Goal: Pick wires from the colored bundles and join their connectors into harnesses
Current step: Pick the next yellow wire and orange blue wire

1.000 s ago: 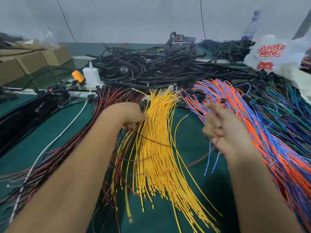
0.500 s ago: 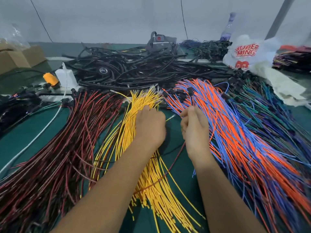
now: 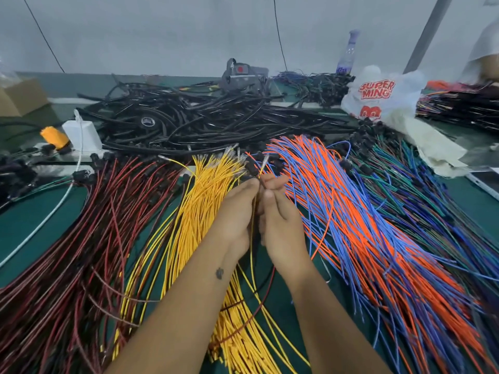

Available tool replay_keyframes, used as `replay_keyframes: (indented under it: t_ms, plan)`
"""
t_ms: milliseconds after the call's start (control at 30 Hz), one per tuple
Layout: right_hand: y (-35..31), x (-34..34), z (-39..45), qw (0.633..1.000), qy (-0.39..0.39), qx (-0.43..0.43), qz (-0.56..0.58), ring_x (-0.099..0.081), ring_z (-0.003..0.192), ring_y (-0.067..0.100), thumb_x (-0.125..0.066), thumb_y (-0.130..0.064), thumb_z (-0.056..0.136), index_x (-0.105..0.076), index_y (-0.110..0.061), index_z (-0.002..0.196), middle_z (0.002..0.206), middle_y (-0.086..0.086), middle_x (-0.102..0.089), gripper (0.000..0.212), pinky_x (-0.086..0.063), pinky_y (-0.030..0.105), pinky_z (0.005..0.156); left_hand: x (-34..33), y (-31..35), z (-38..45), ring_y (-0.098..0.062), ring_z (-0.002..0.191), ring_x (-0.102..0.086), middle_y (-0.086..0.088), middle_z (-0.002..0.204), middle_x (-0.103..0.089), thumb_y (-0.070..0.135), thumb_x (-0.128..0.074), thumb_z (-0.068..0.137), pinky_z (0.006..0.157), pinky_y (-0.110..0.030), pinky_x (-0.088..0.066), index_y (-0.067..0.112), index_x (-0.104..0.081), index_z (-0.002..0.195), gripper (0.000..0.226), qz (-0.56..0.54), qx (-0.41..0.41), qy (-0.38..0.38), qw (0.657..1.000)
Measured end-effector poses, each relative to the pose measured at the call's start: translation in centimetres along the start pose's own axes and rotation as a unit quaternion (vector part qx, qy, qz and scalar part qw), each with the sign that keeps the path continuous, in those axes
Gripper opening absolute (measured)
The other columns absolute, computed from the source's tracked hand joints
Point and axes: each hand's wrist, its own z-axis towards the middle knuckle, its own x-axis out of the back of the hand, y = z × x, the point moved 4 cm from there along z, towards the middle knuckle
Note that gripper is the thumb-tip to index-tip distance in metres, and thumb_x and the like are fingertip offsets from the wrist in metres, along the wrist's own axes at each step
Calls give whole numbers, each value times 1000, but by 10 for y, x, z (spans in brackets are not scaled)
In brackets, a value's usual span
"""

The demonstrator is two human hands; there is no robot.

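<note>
A dark green surface (image 3: 24,225) under a pale grey wall carries fanned bundles of wire. Above its middle the two hands meet, fingertips together. The left hand (image 3: 237,211) pinches a small black plastic connector (image 3: 252,168) that sticks up and away from the grip. The right hand (image 3: 280,225) pinches a thin wire whose pale metal terminal (image 3: 265,160) rises just beside that connector, tilted a little toward it. Both point the same way, long axes nearly parallel, so the joining looks to turn on bringing the terminal's tip round to the connector's opening, which cannot be seen from here. The held wires trail down between the wrists. Outward lie the yellow wire bundle (image 3: 199,211) under the left hand, the dark red wire bundle (image 3: 102,225) beyond it, and the orange and blue wire bundle (image 3: 364,225) right of the right hand.
</note>
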Motion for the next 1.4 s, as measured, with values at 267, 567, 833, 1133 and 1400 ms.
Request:
replay_keyframes:
  t_ms: [267, 567, 833, 1133, 1400]
  plan:
    - [-10, -11, -2, 986, -62, -69, 138, -67, 73, 12, -40, -28, 104, -66, -22, 96, 81, -5, -70, 28, -53, 28, 68, 3, 25, -17, -17, 48, -54, -2, 72, -68, 27, -46, 99, 39, -17, -41, 14, -72, 93, 29, 172, 12, 6, 985]
    - [-42, -14, -36, 833, -495, -206, 139, -42, 33, 4, -52, 1, 87, -54, -10, 88, 47, -5, -49, 10, -33, 13, 32, 65, 125, -1, -3, 36, -26, 13, 45, -34, 27, -40, 101, 34, -15, -24, 21, -59, 81, 28, 276, -106, 122, 947]
    - [-72, 8, -36, 827, -522, -148, -147, -67, 65, 18, -49, -37, 99, -63, -4, 112, 83, 14, -72, 39, -53, 22, 63, 89, 95, 12, -9, 40, -23, 6, 49, -31, 20, -43, 97, 38, -16, -18, 21, -61, 78, 26, 350, -1, 154, 924]
    - [-33, 26, 41, 936, -105, -63, -331, -63, 82, 23, -59, -16, 86, -69, -9, 89, 91, 11, -71, 12, -49, 33, 77, 40, 6, 7, -1, 33, -16, 10, 43, -20, 17, -34, 104, 33, -13, -13, 14, -58, 91, 27, -75, 4, 84, 994]
    - [-10, 10, 52, 810, -52, 11, -583, -54, 109, 36, -55, -20, 90, -57, -7, 109, 116, 16, -57, 23, -45, 38, 82, 40, 5, 7, -2, 34, -18, 9, 43, -25, 19, -38, 102, 35, -14, -12, 11, -63, 91, 28, -71, 12, 45, 996]
